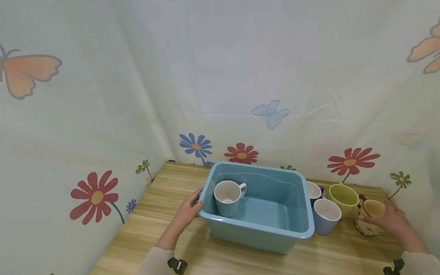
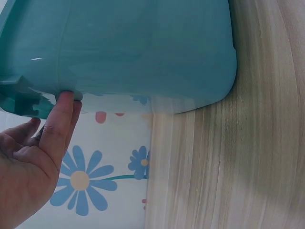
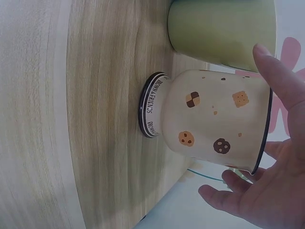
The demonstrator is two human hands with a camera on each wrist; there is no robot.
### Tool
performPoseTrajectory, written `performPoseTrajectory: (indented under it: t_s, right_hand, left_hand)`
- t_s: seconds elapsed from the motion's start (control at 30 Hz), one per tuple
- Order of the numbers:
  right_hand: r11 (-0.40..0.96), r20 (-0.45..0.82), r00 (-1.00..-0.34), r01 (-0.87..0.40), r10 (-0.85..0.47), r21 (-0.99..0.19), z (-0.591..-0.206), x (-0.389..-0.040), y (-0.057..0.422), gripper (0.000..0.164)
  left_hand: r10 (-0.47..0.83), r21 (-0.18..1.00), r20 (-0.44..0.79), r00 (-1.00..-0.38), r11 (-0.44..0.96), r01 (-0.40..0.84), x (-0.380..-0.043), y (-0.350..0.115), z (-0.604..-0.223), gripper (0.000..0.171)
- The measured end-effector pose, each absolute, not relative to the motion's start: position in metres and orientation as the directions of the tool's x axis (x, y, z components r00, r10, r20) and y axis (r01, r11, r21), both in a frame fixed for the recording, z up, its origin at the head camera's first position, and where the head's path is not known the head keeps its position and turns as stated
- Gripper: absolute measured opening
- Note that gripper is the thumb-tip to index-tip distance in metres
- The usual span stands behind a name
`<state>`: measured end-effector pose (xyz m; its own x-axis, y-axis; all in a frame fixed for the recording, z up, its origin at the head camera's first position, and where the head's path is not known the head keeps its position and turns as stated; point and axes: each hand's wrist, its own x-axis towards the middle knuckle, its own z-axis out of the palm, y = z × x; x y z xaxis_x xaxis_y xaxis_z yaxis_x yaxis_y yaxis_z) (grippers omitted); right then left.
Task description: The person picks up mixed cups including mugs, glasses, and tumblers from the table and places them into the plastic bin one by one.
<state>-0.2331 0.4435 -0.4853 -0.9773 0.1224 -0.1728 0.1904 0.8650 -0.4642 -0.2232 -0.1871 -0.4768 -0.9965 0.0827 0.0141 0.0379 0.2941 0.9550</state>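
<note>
My left hand (image 1: 188,208) is at the left rim of a blue plastic tub (image 1: 252,229); its straight fingers (image 2: 59,121) touch the outer wall under the lip. A ribbed mug (image 1: 227,200), pale inside and grey-blue outside, stands upright in the tub's left end. At the far right, my right hand (image 1: 392,219) spreads around the top of a cream mug (image 3: 214,117) printed with cookies and dark-rimmed. The thumb (image 3: 274,71) is apart from its side, and the fingers (image 3: 221,198) extend past the other side. This mug stands upright on the table.
Right of the tub, a green cup (image 1: 343,196), a grey-blue mug (image 1: 325,217) and a dark mug with a white interior (image 1: 313,190) stand close together. The wooden table (image 1: 154,206) meets a flowered curtain (image 1: 223,76) behind and at the sides.
</note>
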Motion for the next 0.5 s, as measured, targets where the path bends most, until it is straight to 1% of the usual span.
performPoseTrajectory:
  t_s: [0.5]
  right_hand:
    - [0.879,-0.2,-0.975,0.179,0.098,-0.441,-0.4844,-0.2337,0.4431,0.132]
  left_hand:
    - [0.079,0.953,0.015,-0.997,0.299,0.039,-0.2234,-0.1861,-0.4779,0.059]
